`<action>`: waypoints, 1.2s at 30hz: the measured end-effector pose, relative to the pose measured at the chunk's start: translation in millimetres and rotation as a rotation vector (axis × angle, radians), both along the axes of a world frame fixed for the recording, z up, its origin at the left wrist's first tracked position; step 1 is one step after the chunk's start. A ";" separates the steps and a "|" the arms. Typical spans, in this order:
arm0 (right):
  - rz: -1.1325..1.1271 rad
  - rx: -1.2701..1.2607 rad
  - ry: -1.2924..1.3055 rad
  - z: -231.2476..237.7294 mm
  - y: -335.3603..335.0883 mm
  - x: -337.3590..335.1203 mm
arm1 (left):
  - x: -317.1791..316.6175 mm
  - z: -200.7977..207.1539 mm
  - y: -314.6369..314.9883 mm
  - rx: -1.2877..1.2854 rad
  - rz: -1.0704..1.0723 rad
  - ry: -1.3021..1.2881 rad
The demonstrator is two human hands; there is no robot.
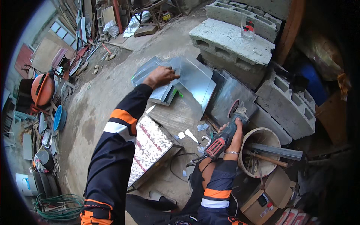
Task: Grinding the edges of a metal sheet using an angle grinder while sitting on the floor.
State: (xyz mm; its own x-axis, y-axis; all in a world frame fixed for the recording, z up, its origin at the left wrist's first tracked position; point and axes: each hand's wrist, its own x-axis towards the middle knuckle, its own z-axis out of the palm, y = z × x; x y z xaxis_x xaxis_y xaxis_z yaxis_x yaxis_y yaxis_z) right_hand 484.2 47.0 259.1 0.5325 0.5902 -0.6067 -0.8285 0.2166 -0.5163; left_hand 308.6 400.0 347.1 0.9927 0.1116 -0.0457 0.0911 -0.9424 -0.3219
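My right hand (235,137) is wrapped round the body of an angle grinder (219,144), teal and black with a red rear part. Its round disc (233,108) points away from me, over a dull metal sheet (227,97). My left hand (162,76) is closed at the upper edge of a bent, shiny sheet metal piece (195,80), fingers curled and partly hidden. Beneath that arm lies a folded metal part (164,93) with bright green bits at its corners. Whether the disc is spinning cannot be told.
Nearer me stands a diamond-plate step (150,144). Metal offcuts (191,135) and a cord lie on the floor. At right are a tool bucket (245,165), an open cardboard box (270,195) and concrete blocks (232,41) bearing a drinking glass (247,32). A blue basin (60,118) sits left.
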 end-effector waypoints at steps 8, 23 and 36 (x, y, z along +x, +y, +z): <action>0.041 0.053 0.030 6.1 2.0 -6.2 | 32.3 -31.4 23.7 0.069 0.018 -0.002; -0.075 0.049 0.018 20.2 -15.5 1.2 | 82.9 -123.5 -14.6 0.107 0.413 -0.450; -0.250 0.145 0.113 3.3 -43.7 22.3 | 231.9 -131.4 -140.1 -0.282 0.077 -0.316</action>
